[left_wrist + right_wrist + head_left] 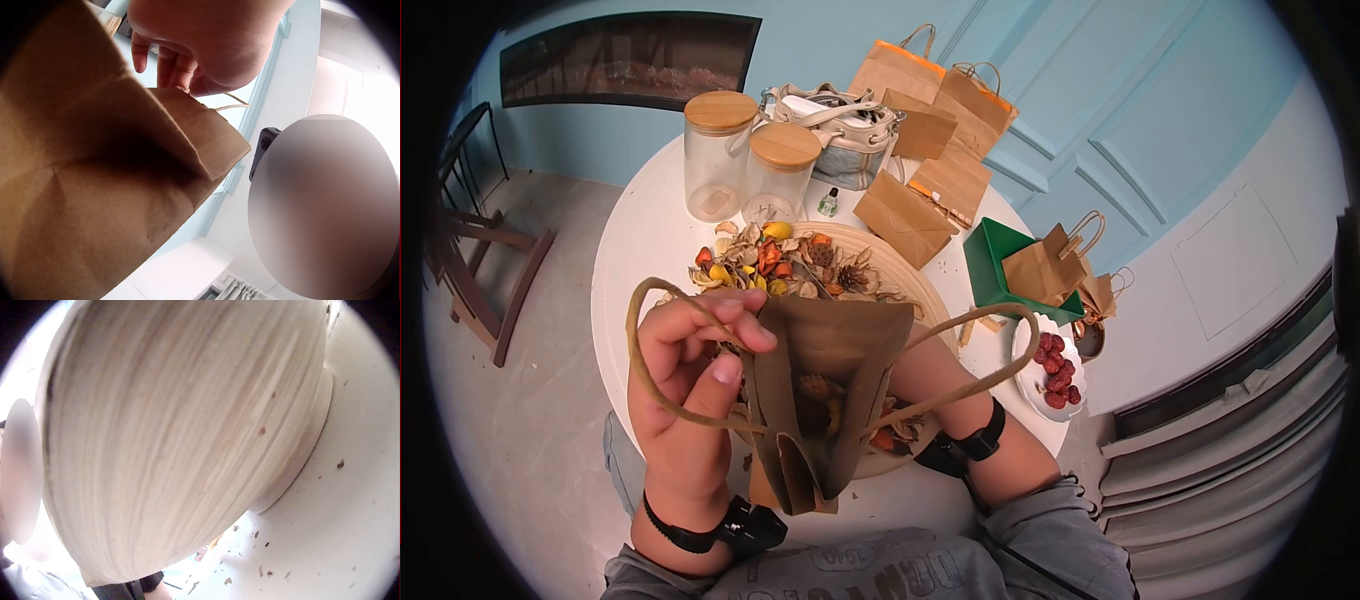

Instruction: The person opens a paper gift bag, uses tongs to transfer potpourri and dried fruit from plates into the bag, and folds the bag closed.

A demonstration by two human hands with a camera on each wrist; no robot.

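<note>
An upright brown paper bag (830, 340) with two looped handles has its mouth toward the head camera, and dried pieces show inside. My left hand (690, 370) pinches the bag's left rim beside a handle; the left wrist view shows this hand (206, 44) above the bag's side (94, 206). Of my right hand (925, 370), only the part near the wrist shows; its fingers are hidden behind the bag. Behind the bag, a wide wooden bowl (910, 270) holds dried petals, pods and cones (800, 262). Its striped outer wall (181, 437) fills much of the right wrist view.
Two lidded glass jars (718, 160), a small green bottle (829, 202) and a handbag (850, 150) stand at the back. Further right are paper bags (905, 215), a green box (990, 260) holding a bag, and a white dish (1035, 400) of red dried fruit. Crumbs dot the table (362, 506).
</note>
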